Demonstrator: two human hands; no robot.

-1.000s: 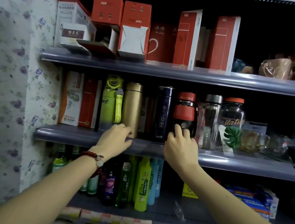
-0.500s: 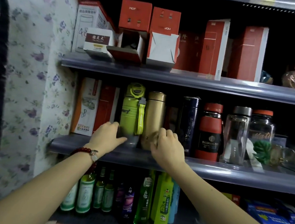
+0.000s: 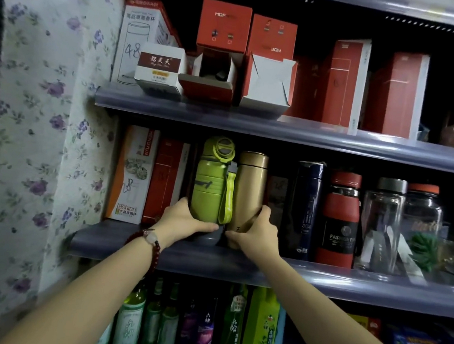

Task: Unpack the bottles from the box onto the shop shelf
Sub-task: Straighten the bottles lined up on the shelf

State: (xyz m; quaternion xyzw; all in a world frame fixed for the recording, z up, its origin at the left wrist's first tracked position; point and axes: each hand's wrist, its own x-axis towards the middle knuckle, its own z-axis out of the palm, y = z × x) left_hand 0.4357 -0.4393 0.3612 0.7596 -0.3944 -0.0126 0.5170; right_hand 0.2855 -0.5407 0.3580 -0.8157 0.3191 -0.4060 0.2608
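Shop shelf (image 3: 212, 258), middle tier. Left hand (image 3: 185, 223) wraps the green bottle (image 3: 212, 181) low; right hand (image 3: 256, 233) grips the gold flask (image 3: 249, 190) beside it. Likely rigid, light, slick metal: hold bodies low, not the strap.

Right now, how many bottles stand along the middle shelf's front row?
6, left to right: green bottle, gold flask, navy flask, red bottle, clear bottle, glass jar. More may hide behind.
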